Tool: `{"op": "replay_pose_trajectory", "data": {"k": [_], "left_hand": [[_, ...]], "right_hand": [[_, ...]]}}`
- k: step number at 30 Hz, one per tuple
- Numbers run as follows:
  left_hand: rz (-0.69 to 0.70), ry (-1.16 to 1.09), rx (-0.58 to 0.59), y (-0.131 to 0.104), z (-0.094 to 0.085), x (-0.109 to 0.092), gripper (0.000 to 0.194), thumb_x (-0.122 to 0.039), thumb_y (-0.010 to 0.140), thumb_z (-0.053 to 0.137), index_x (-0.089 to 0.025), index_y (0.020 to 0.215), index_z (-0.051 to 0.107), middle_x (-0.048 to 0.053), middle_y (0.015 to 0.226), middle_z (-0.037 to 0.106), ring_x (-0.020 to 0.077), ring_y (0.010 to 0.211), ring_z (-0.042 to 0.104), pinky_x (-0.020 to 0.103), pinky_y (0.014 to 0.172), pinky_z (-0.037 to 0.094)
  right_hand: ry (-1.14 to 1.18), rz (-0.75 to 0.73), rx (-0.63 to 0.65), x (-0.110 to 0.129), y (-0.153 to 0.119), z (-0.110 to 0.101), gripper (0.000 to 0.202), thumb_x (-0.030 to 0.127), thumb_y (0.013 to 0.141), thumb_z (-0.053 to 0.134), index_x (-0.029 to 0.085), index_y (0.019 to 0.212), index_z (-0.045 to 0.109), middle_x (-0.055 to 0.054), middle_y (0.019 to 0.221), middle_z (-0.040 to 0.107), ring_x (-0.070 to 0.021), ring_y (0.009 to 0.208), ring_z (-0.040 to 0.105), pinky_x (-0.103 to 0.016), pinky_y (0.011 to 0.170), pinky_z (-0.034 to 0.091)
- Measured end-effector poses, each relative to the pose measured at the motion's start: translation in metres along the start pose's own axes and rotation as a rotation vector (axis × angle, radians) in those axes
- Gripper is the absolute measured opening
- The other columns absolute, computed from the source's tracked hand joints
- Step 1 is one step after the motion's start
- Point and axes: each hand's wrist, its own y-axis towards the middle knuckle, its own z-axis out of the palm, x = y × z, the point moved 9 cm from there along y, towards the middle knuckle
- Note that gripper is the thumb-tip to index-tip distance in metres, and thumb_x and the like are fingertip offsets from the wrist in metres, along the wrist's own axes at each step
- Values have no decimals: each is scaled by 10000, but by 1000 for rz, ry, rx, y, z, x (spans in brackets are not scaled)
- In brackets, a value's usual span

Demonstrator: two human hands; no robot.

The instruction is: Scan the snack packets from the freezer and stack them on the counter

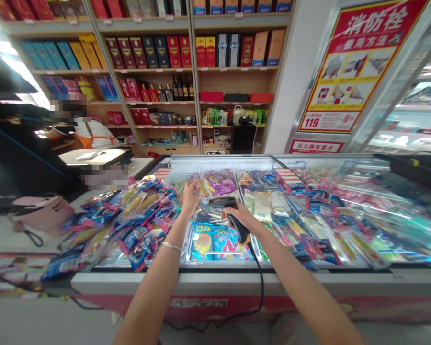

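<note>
My right hand (242, 216) is wrapped round the handle of a black barcode scanner (224, 202), whose head points left above the freezer. A black cable (261, 282) hangs from the scanner's handle over the freezer's front edge. My left hand (191, 194), with a bracelet on its wrist, is over the freezer's middle, fingers curled together near yellow-green packs. Whatever those fingers hold, if anything, is too small to make out. Purple ice-cream packs (221, 181) lie beyond it. Blue packs (202, 239) lie below and between my hands; white packs (262, 203) are right of the scanner.
A heap of blue and clear ice-cream packs (143, 215) covers the freezer's left end. The glass lid (362, 191) spans its right part. A pink bag (45, 213) stands on the left counter. Behind it is another person (95, 132). Shelves of boxes (161, 52) line the back.
</note>
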Motion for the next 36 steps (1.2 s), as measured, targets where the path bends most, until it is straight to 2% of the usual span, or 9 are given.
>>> {"op": "replay_pose_trajectory", "data": {"k": [3,6,11,16,25,31,36], "left_hand": [[-54,-91,-5,0,4,13,405,-196,754,608,-211,1158,634,72,1084,481,149,843,582,319,757,537],[-44,-127,14,1,8,16,482,-173,701,653,-230,1179,616,76,1134,472,175,922,572,350,793,535],[61,-82,35,1,11,5,495,-149,692,643,-240,1178,611,72,1149,477,213,1069,515,400,928,474],[95,-57,76,-1,16,-1,511,-139,718,606,-233,1219,569,76,1165,454,210,1108,488,392,961,442],[148,13,110,0,19,-7,537,-105,706,583,-242,1224,551,76,1165,458,222,1141,460,400,976,423],[187,67,83,-1,17,-15,547,-81,713,572,-226,1239,540,93,1213,441,225,1151,460,402,1006,397],[154,39,64,0,16,-7,613,-56,689,565,-243,1271,519,93,1276,404,225,1188,445,412,1044,367]], "right_hand": [[19,3,-39,1,0,-4,131,281,723,632,151,732,623,-75,744,726,-102,377,533,-223,361,427],[36,-7,-59,2,1,-6,121,273,725,652,155,740,629,-64,725,718,-99,380,522,-225,361,422],[23,-17,-50,1,2,-7,149,291,733,651,160,672,619,-24,573,640,-104,386,513,-223,374,418],[0,-27,-45,0,3,-8,168,305,743,625,165,653,613,-2,465,568,-108,371,490,-221,377,408],[-31,-51,-32,1,4,-8,190,304,748,634,171,616,604,-6,458,564,-117,378,504,-228,387,408],[-37,-53,-34,-1,5,-9,180,291,751,630,167,623,612,-13,473,582,-117,370,501,-230,387,410],[-59,-60,-47,1,4,-10,162,285,759,618,161,659,649,-22,501,618,-114,367,504,-227,390,410]]}}
